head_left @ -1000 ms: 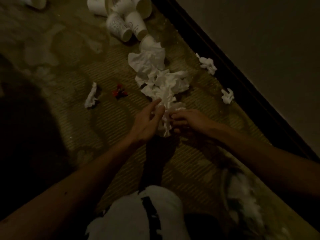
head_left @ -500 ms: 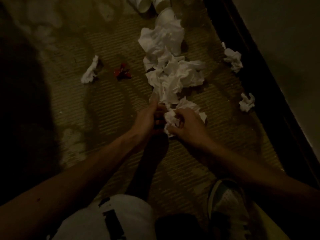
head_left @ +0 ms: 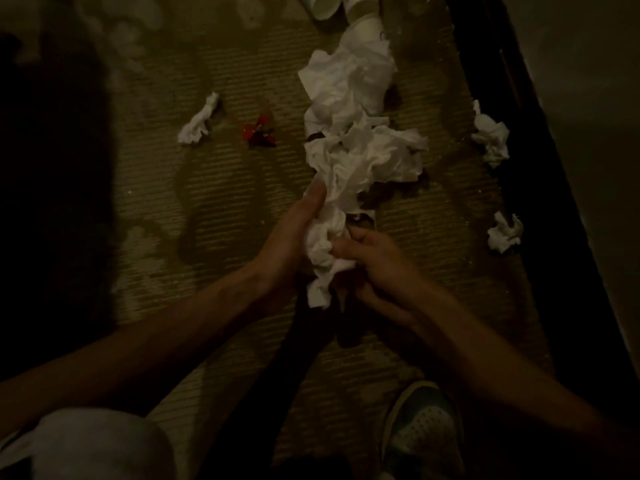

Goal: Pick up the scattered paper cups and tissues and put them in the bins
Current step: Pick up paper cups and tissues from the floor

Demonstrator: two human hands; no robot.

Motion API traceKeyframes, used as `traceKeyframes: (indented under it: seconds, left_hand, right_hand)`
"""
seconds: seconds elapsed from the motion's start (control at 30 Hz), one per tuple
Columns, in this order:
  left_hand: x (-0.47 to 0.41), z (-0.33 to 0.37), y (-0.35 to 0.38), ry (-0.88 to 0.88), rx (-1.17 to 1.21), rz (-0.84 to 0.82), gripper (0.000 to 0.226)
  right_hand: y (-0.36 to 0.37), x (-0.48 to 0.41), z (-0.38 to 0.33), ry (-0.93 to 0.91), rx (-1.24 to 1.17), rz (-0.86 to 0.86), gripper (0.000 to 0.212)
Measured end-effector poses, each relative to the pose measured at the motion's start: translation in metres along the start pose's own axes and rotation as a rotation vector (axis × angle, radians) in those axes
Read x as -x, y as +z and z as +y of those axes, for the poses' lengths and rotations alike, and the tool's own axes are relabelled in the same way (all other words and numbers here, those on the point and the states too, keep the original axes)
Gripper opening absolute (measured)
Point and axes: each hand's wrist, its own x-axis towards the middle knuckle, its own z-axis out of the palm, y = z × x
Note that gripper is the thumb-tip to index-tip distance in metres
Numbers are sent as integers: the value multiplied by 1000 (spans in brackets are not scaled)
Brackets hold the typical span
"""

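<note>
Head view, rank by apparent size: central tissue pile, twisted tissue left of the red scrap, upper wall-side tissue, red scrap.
1. central tissue pile
2. twisted tissue and upper wall-side tissue, about alike
3. red scrap

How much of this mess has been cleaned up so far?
Nothing looks finished yet; no bin is in view. In hand: a tissue wad, gripped by the right hand with the left hand pressed against it. Left to do: the tissue pile, a stray tissue, two tissues by the wall, and the paper cups at the top edge.
</note>
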Motion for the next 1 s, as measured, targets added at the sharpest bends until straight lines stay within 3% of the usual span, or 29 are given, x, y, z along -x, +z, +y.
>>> traceKeyframes:
  seconds: [0.1, 0.17, 0.3, 0.43, 0.53, 0.6, 0.63, 0.77, 0.87, 1.0]
  left_hand:
    - [11, 5, 1, -81, 99, -63, 58]
    - [16, 7, 2, -101, 63, 14, 64]
    - [21, -1, -1, -1, -59, 222, 40]
    - [22, -4, 0, 92, -169, 272, 23]
    - [15, -5, 1, 46, -175, 285, 16]
    - [8, -6, 3, 13, -208, 264, 11]
    - [4, -8, 4, 30, -271, 252, 13]
    - [-7, -12, 13, 50, -465, 237, 19]
    - [-12, -6, 21, -35, -481, 246, 33]
    - [-15, 1, 30, -33, -475, 134, 54]
  right_hand:
    - [12, -3, -3, 3, -10, 34, 27]
    - [17, -7, -2, -60, 199, 90, 28]
    - [16, -10, -5, -280, 657, 193, 26]
    - [8, 2, -8, -338, 693, 128, 26]
    - [-20, 6, -16, -285, 698, 312, 17]
    - [-51, 10, -23, -260, 886, 537, 6]
    - [-67, 14, -26, -246, 1036, 632, 5]
    - [-115, 36, -32, -237, 1481, 876, 37]
    - [-135, 42, -28, -195, 1563, 923, 36]
    - [-149, 41, -23, -191, 1511, 878, 26]
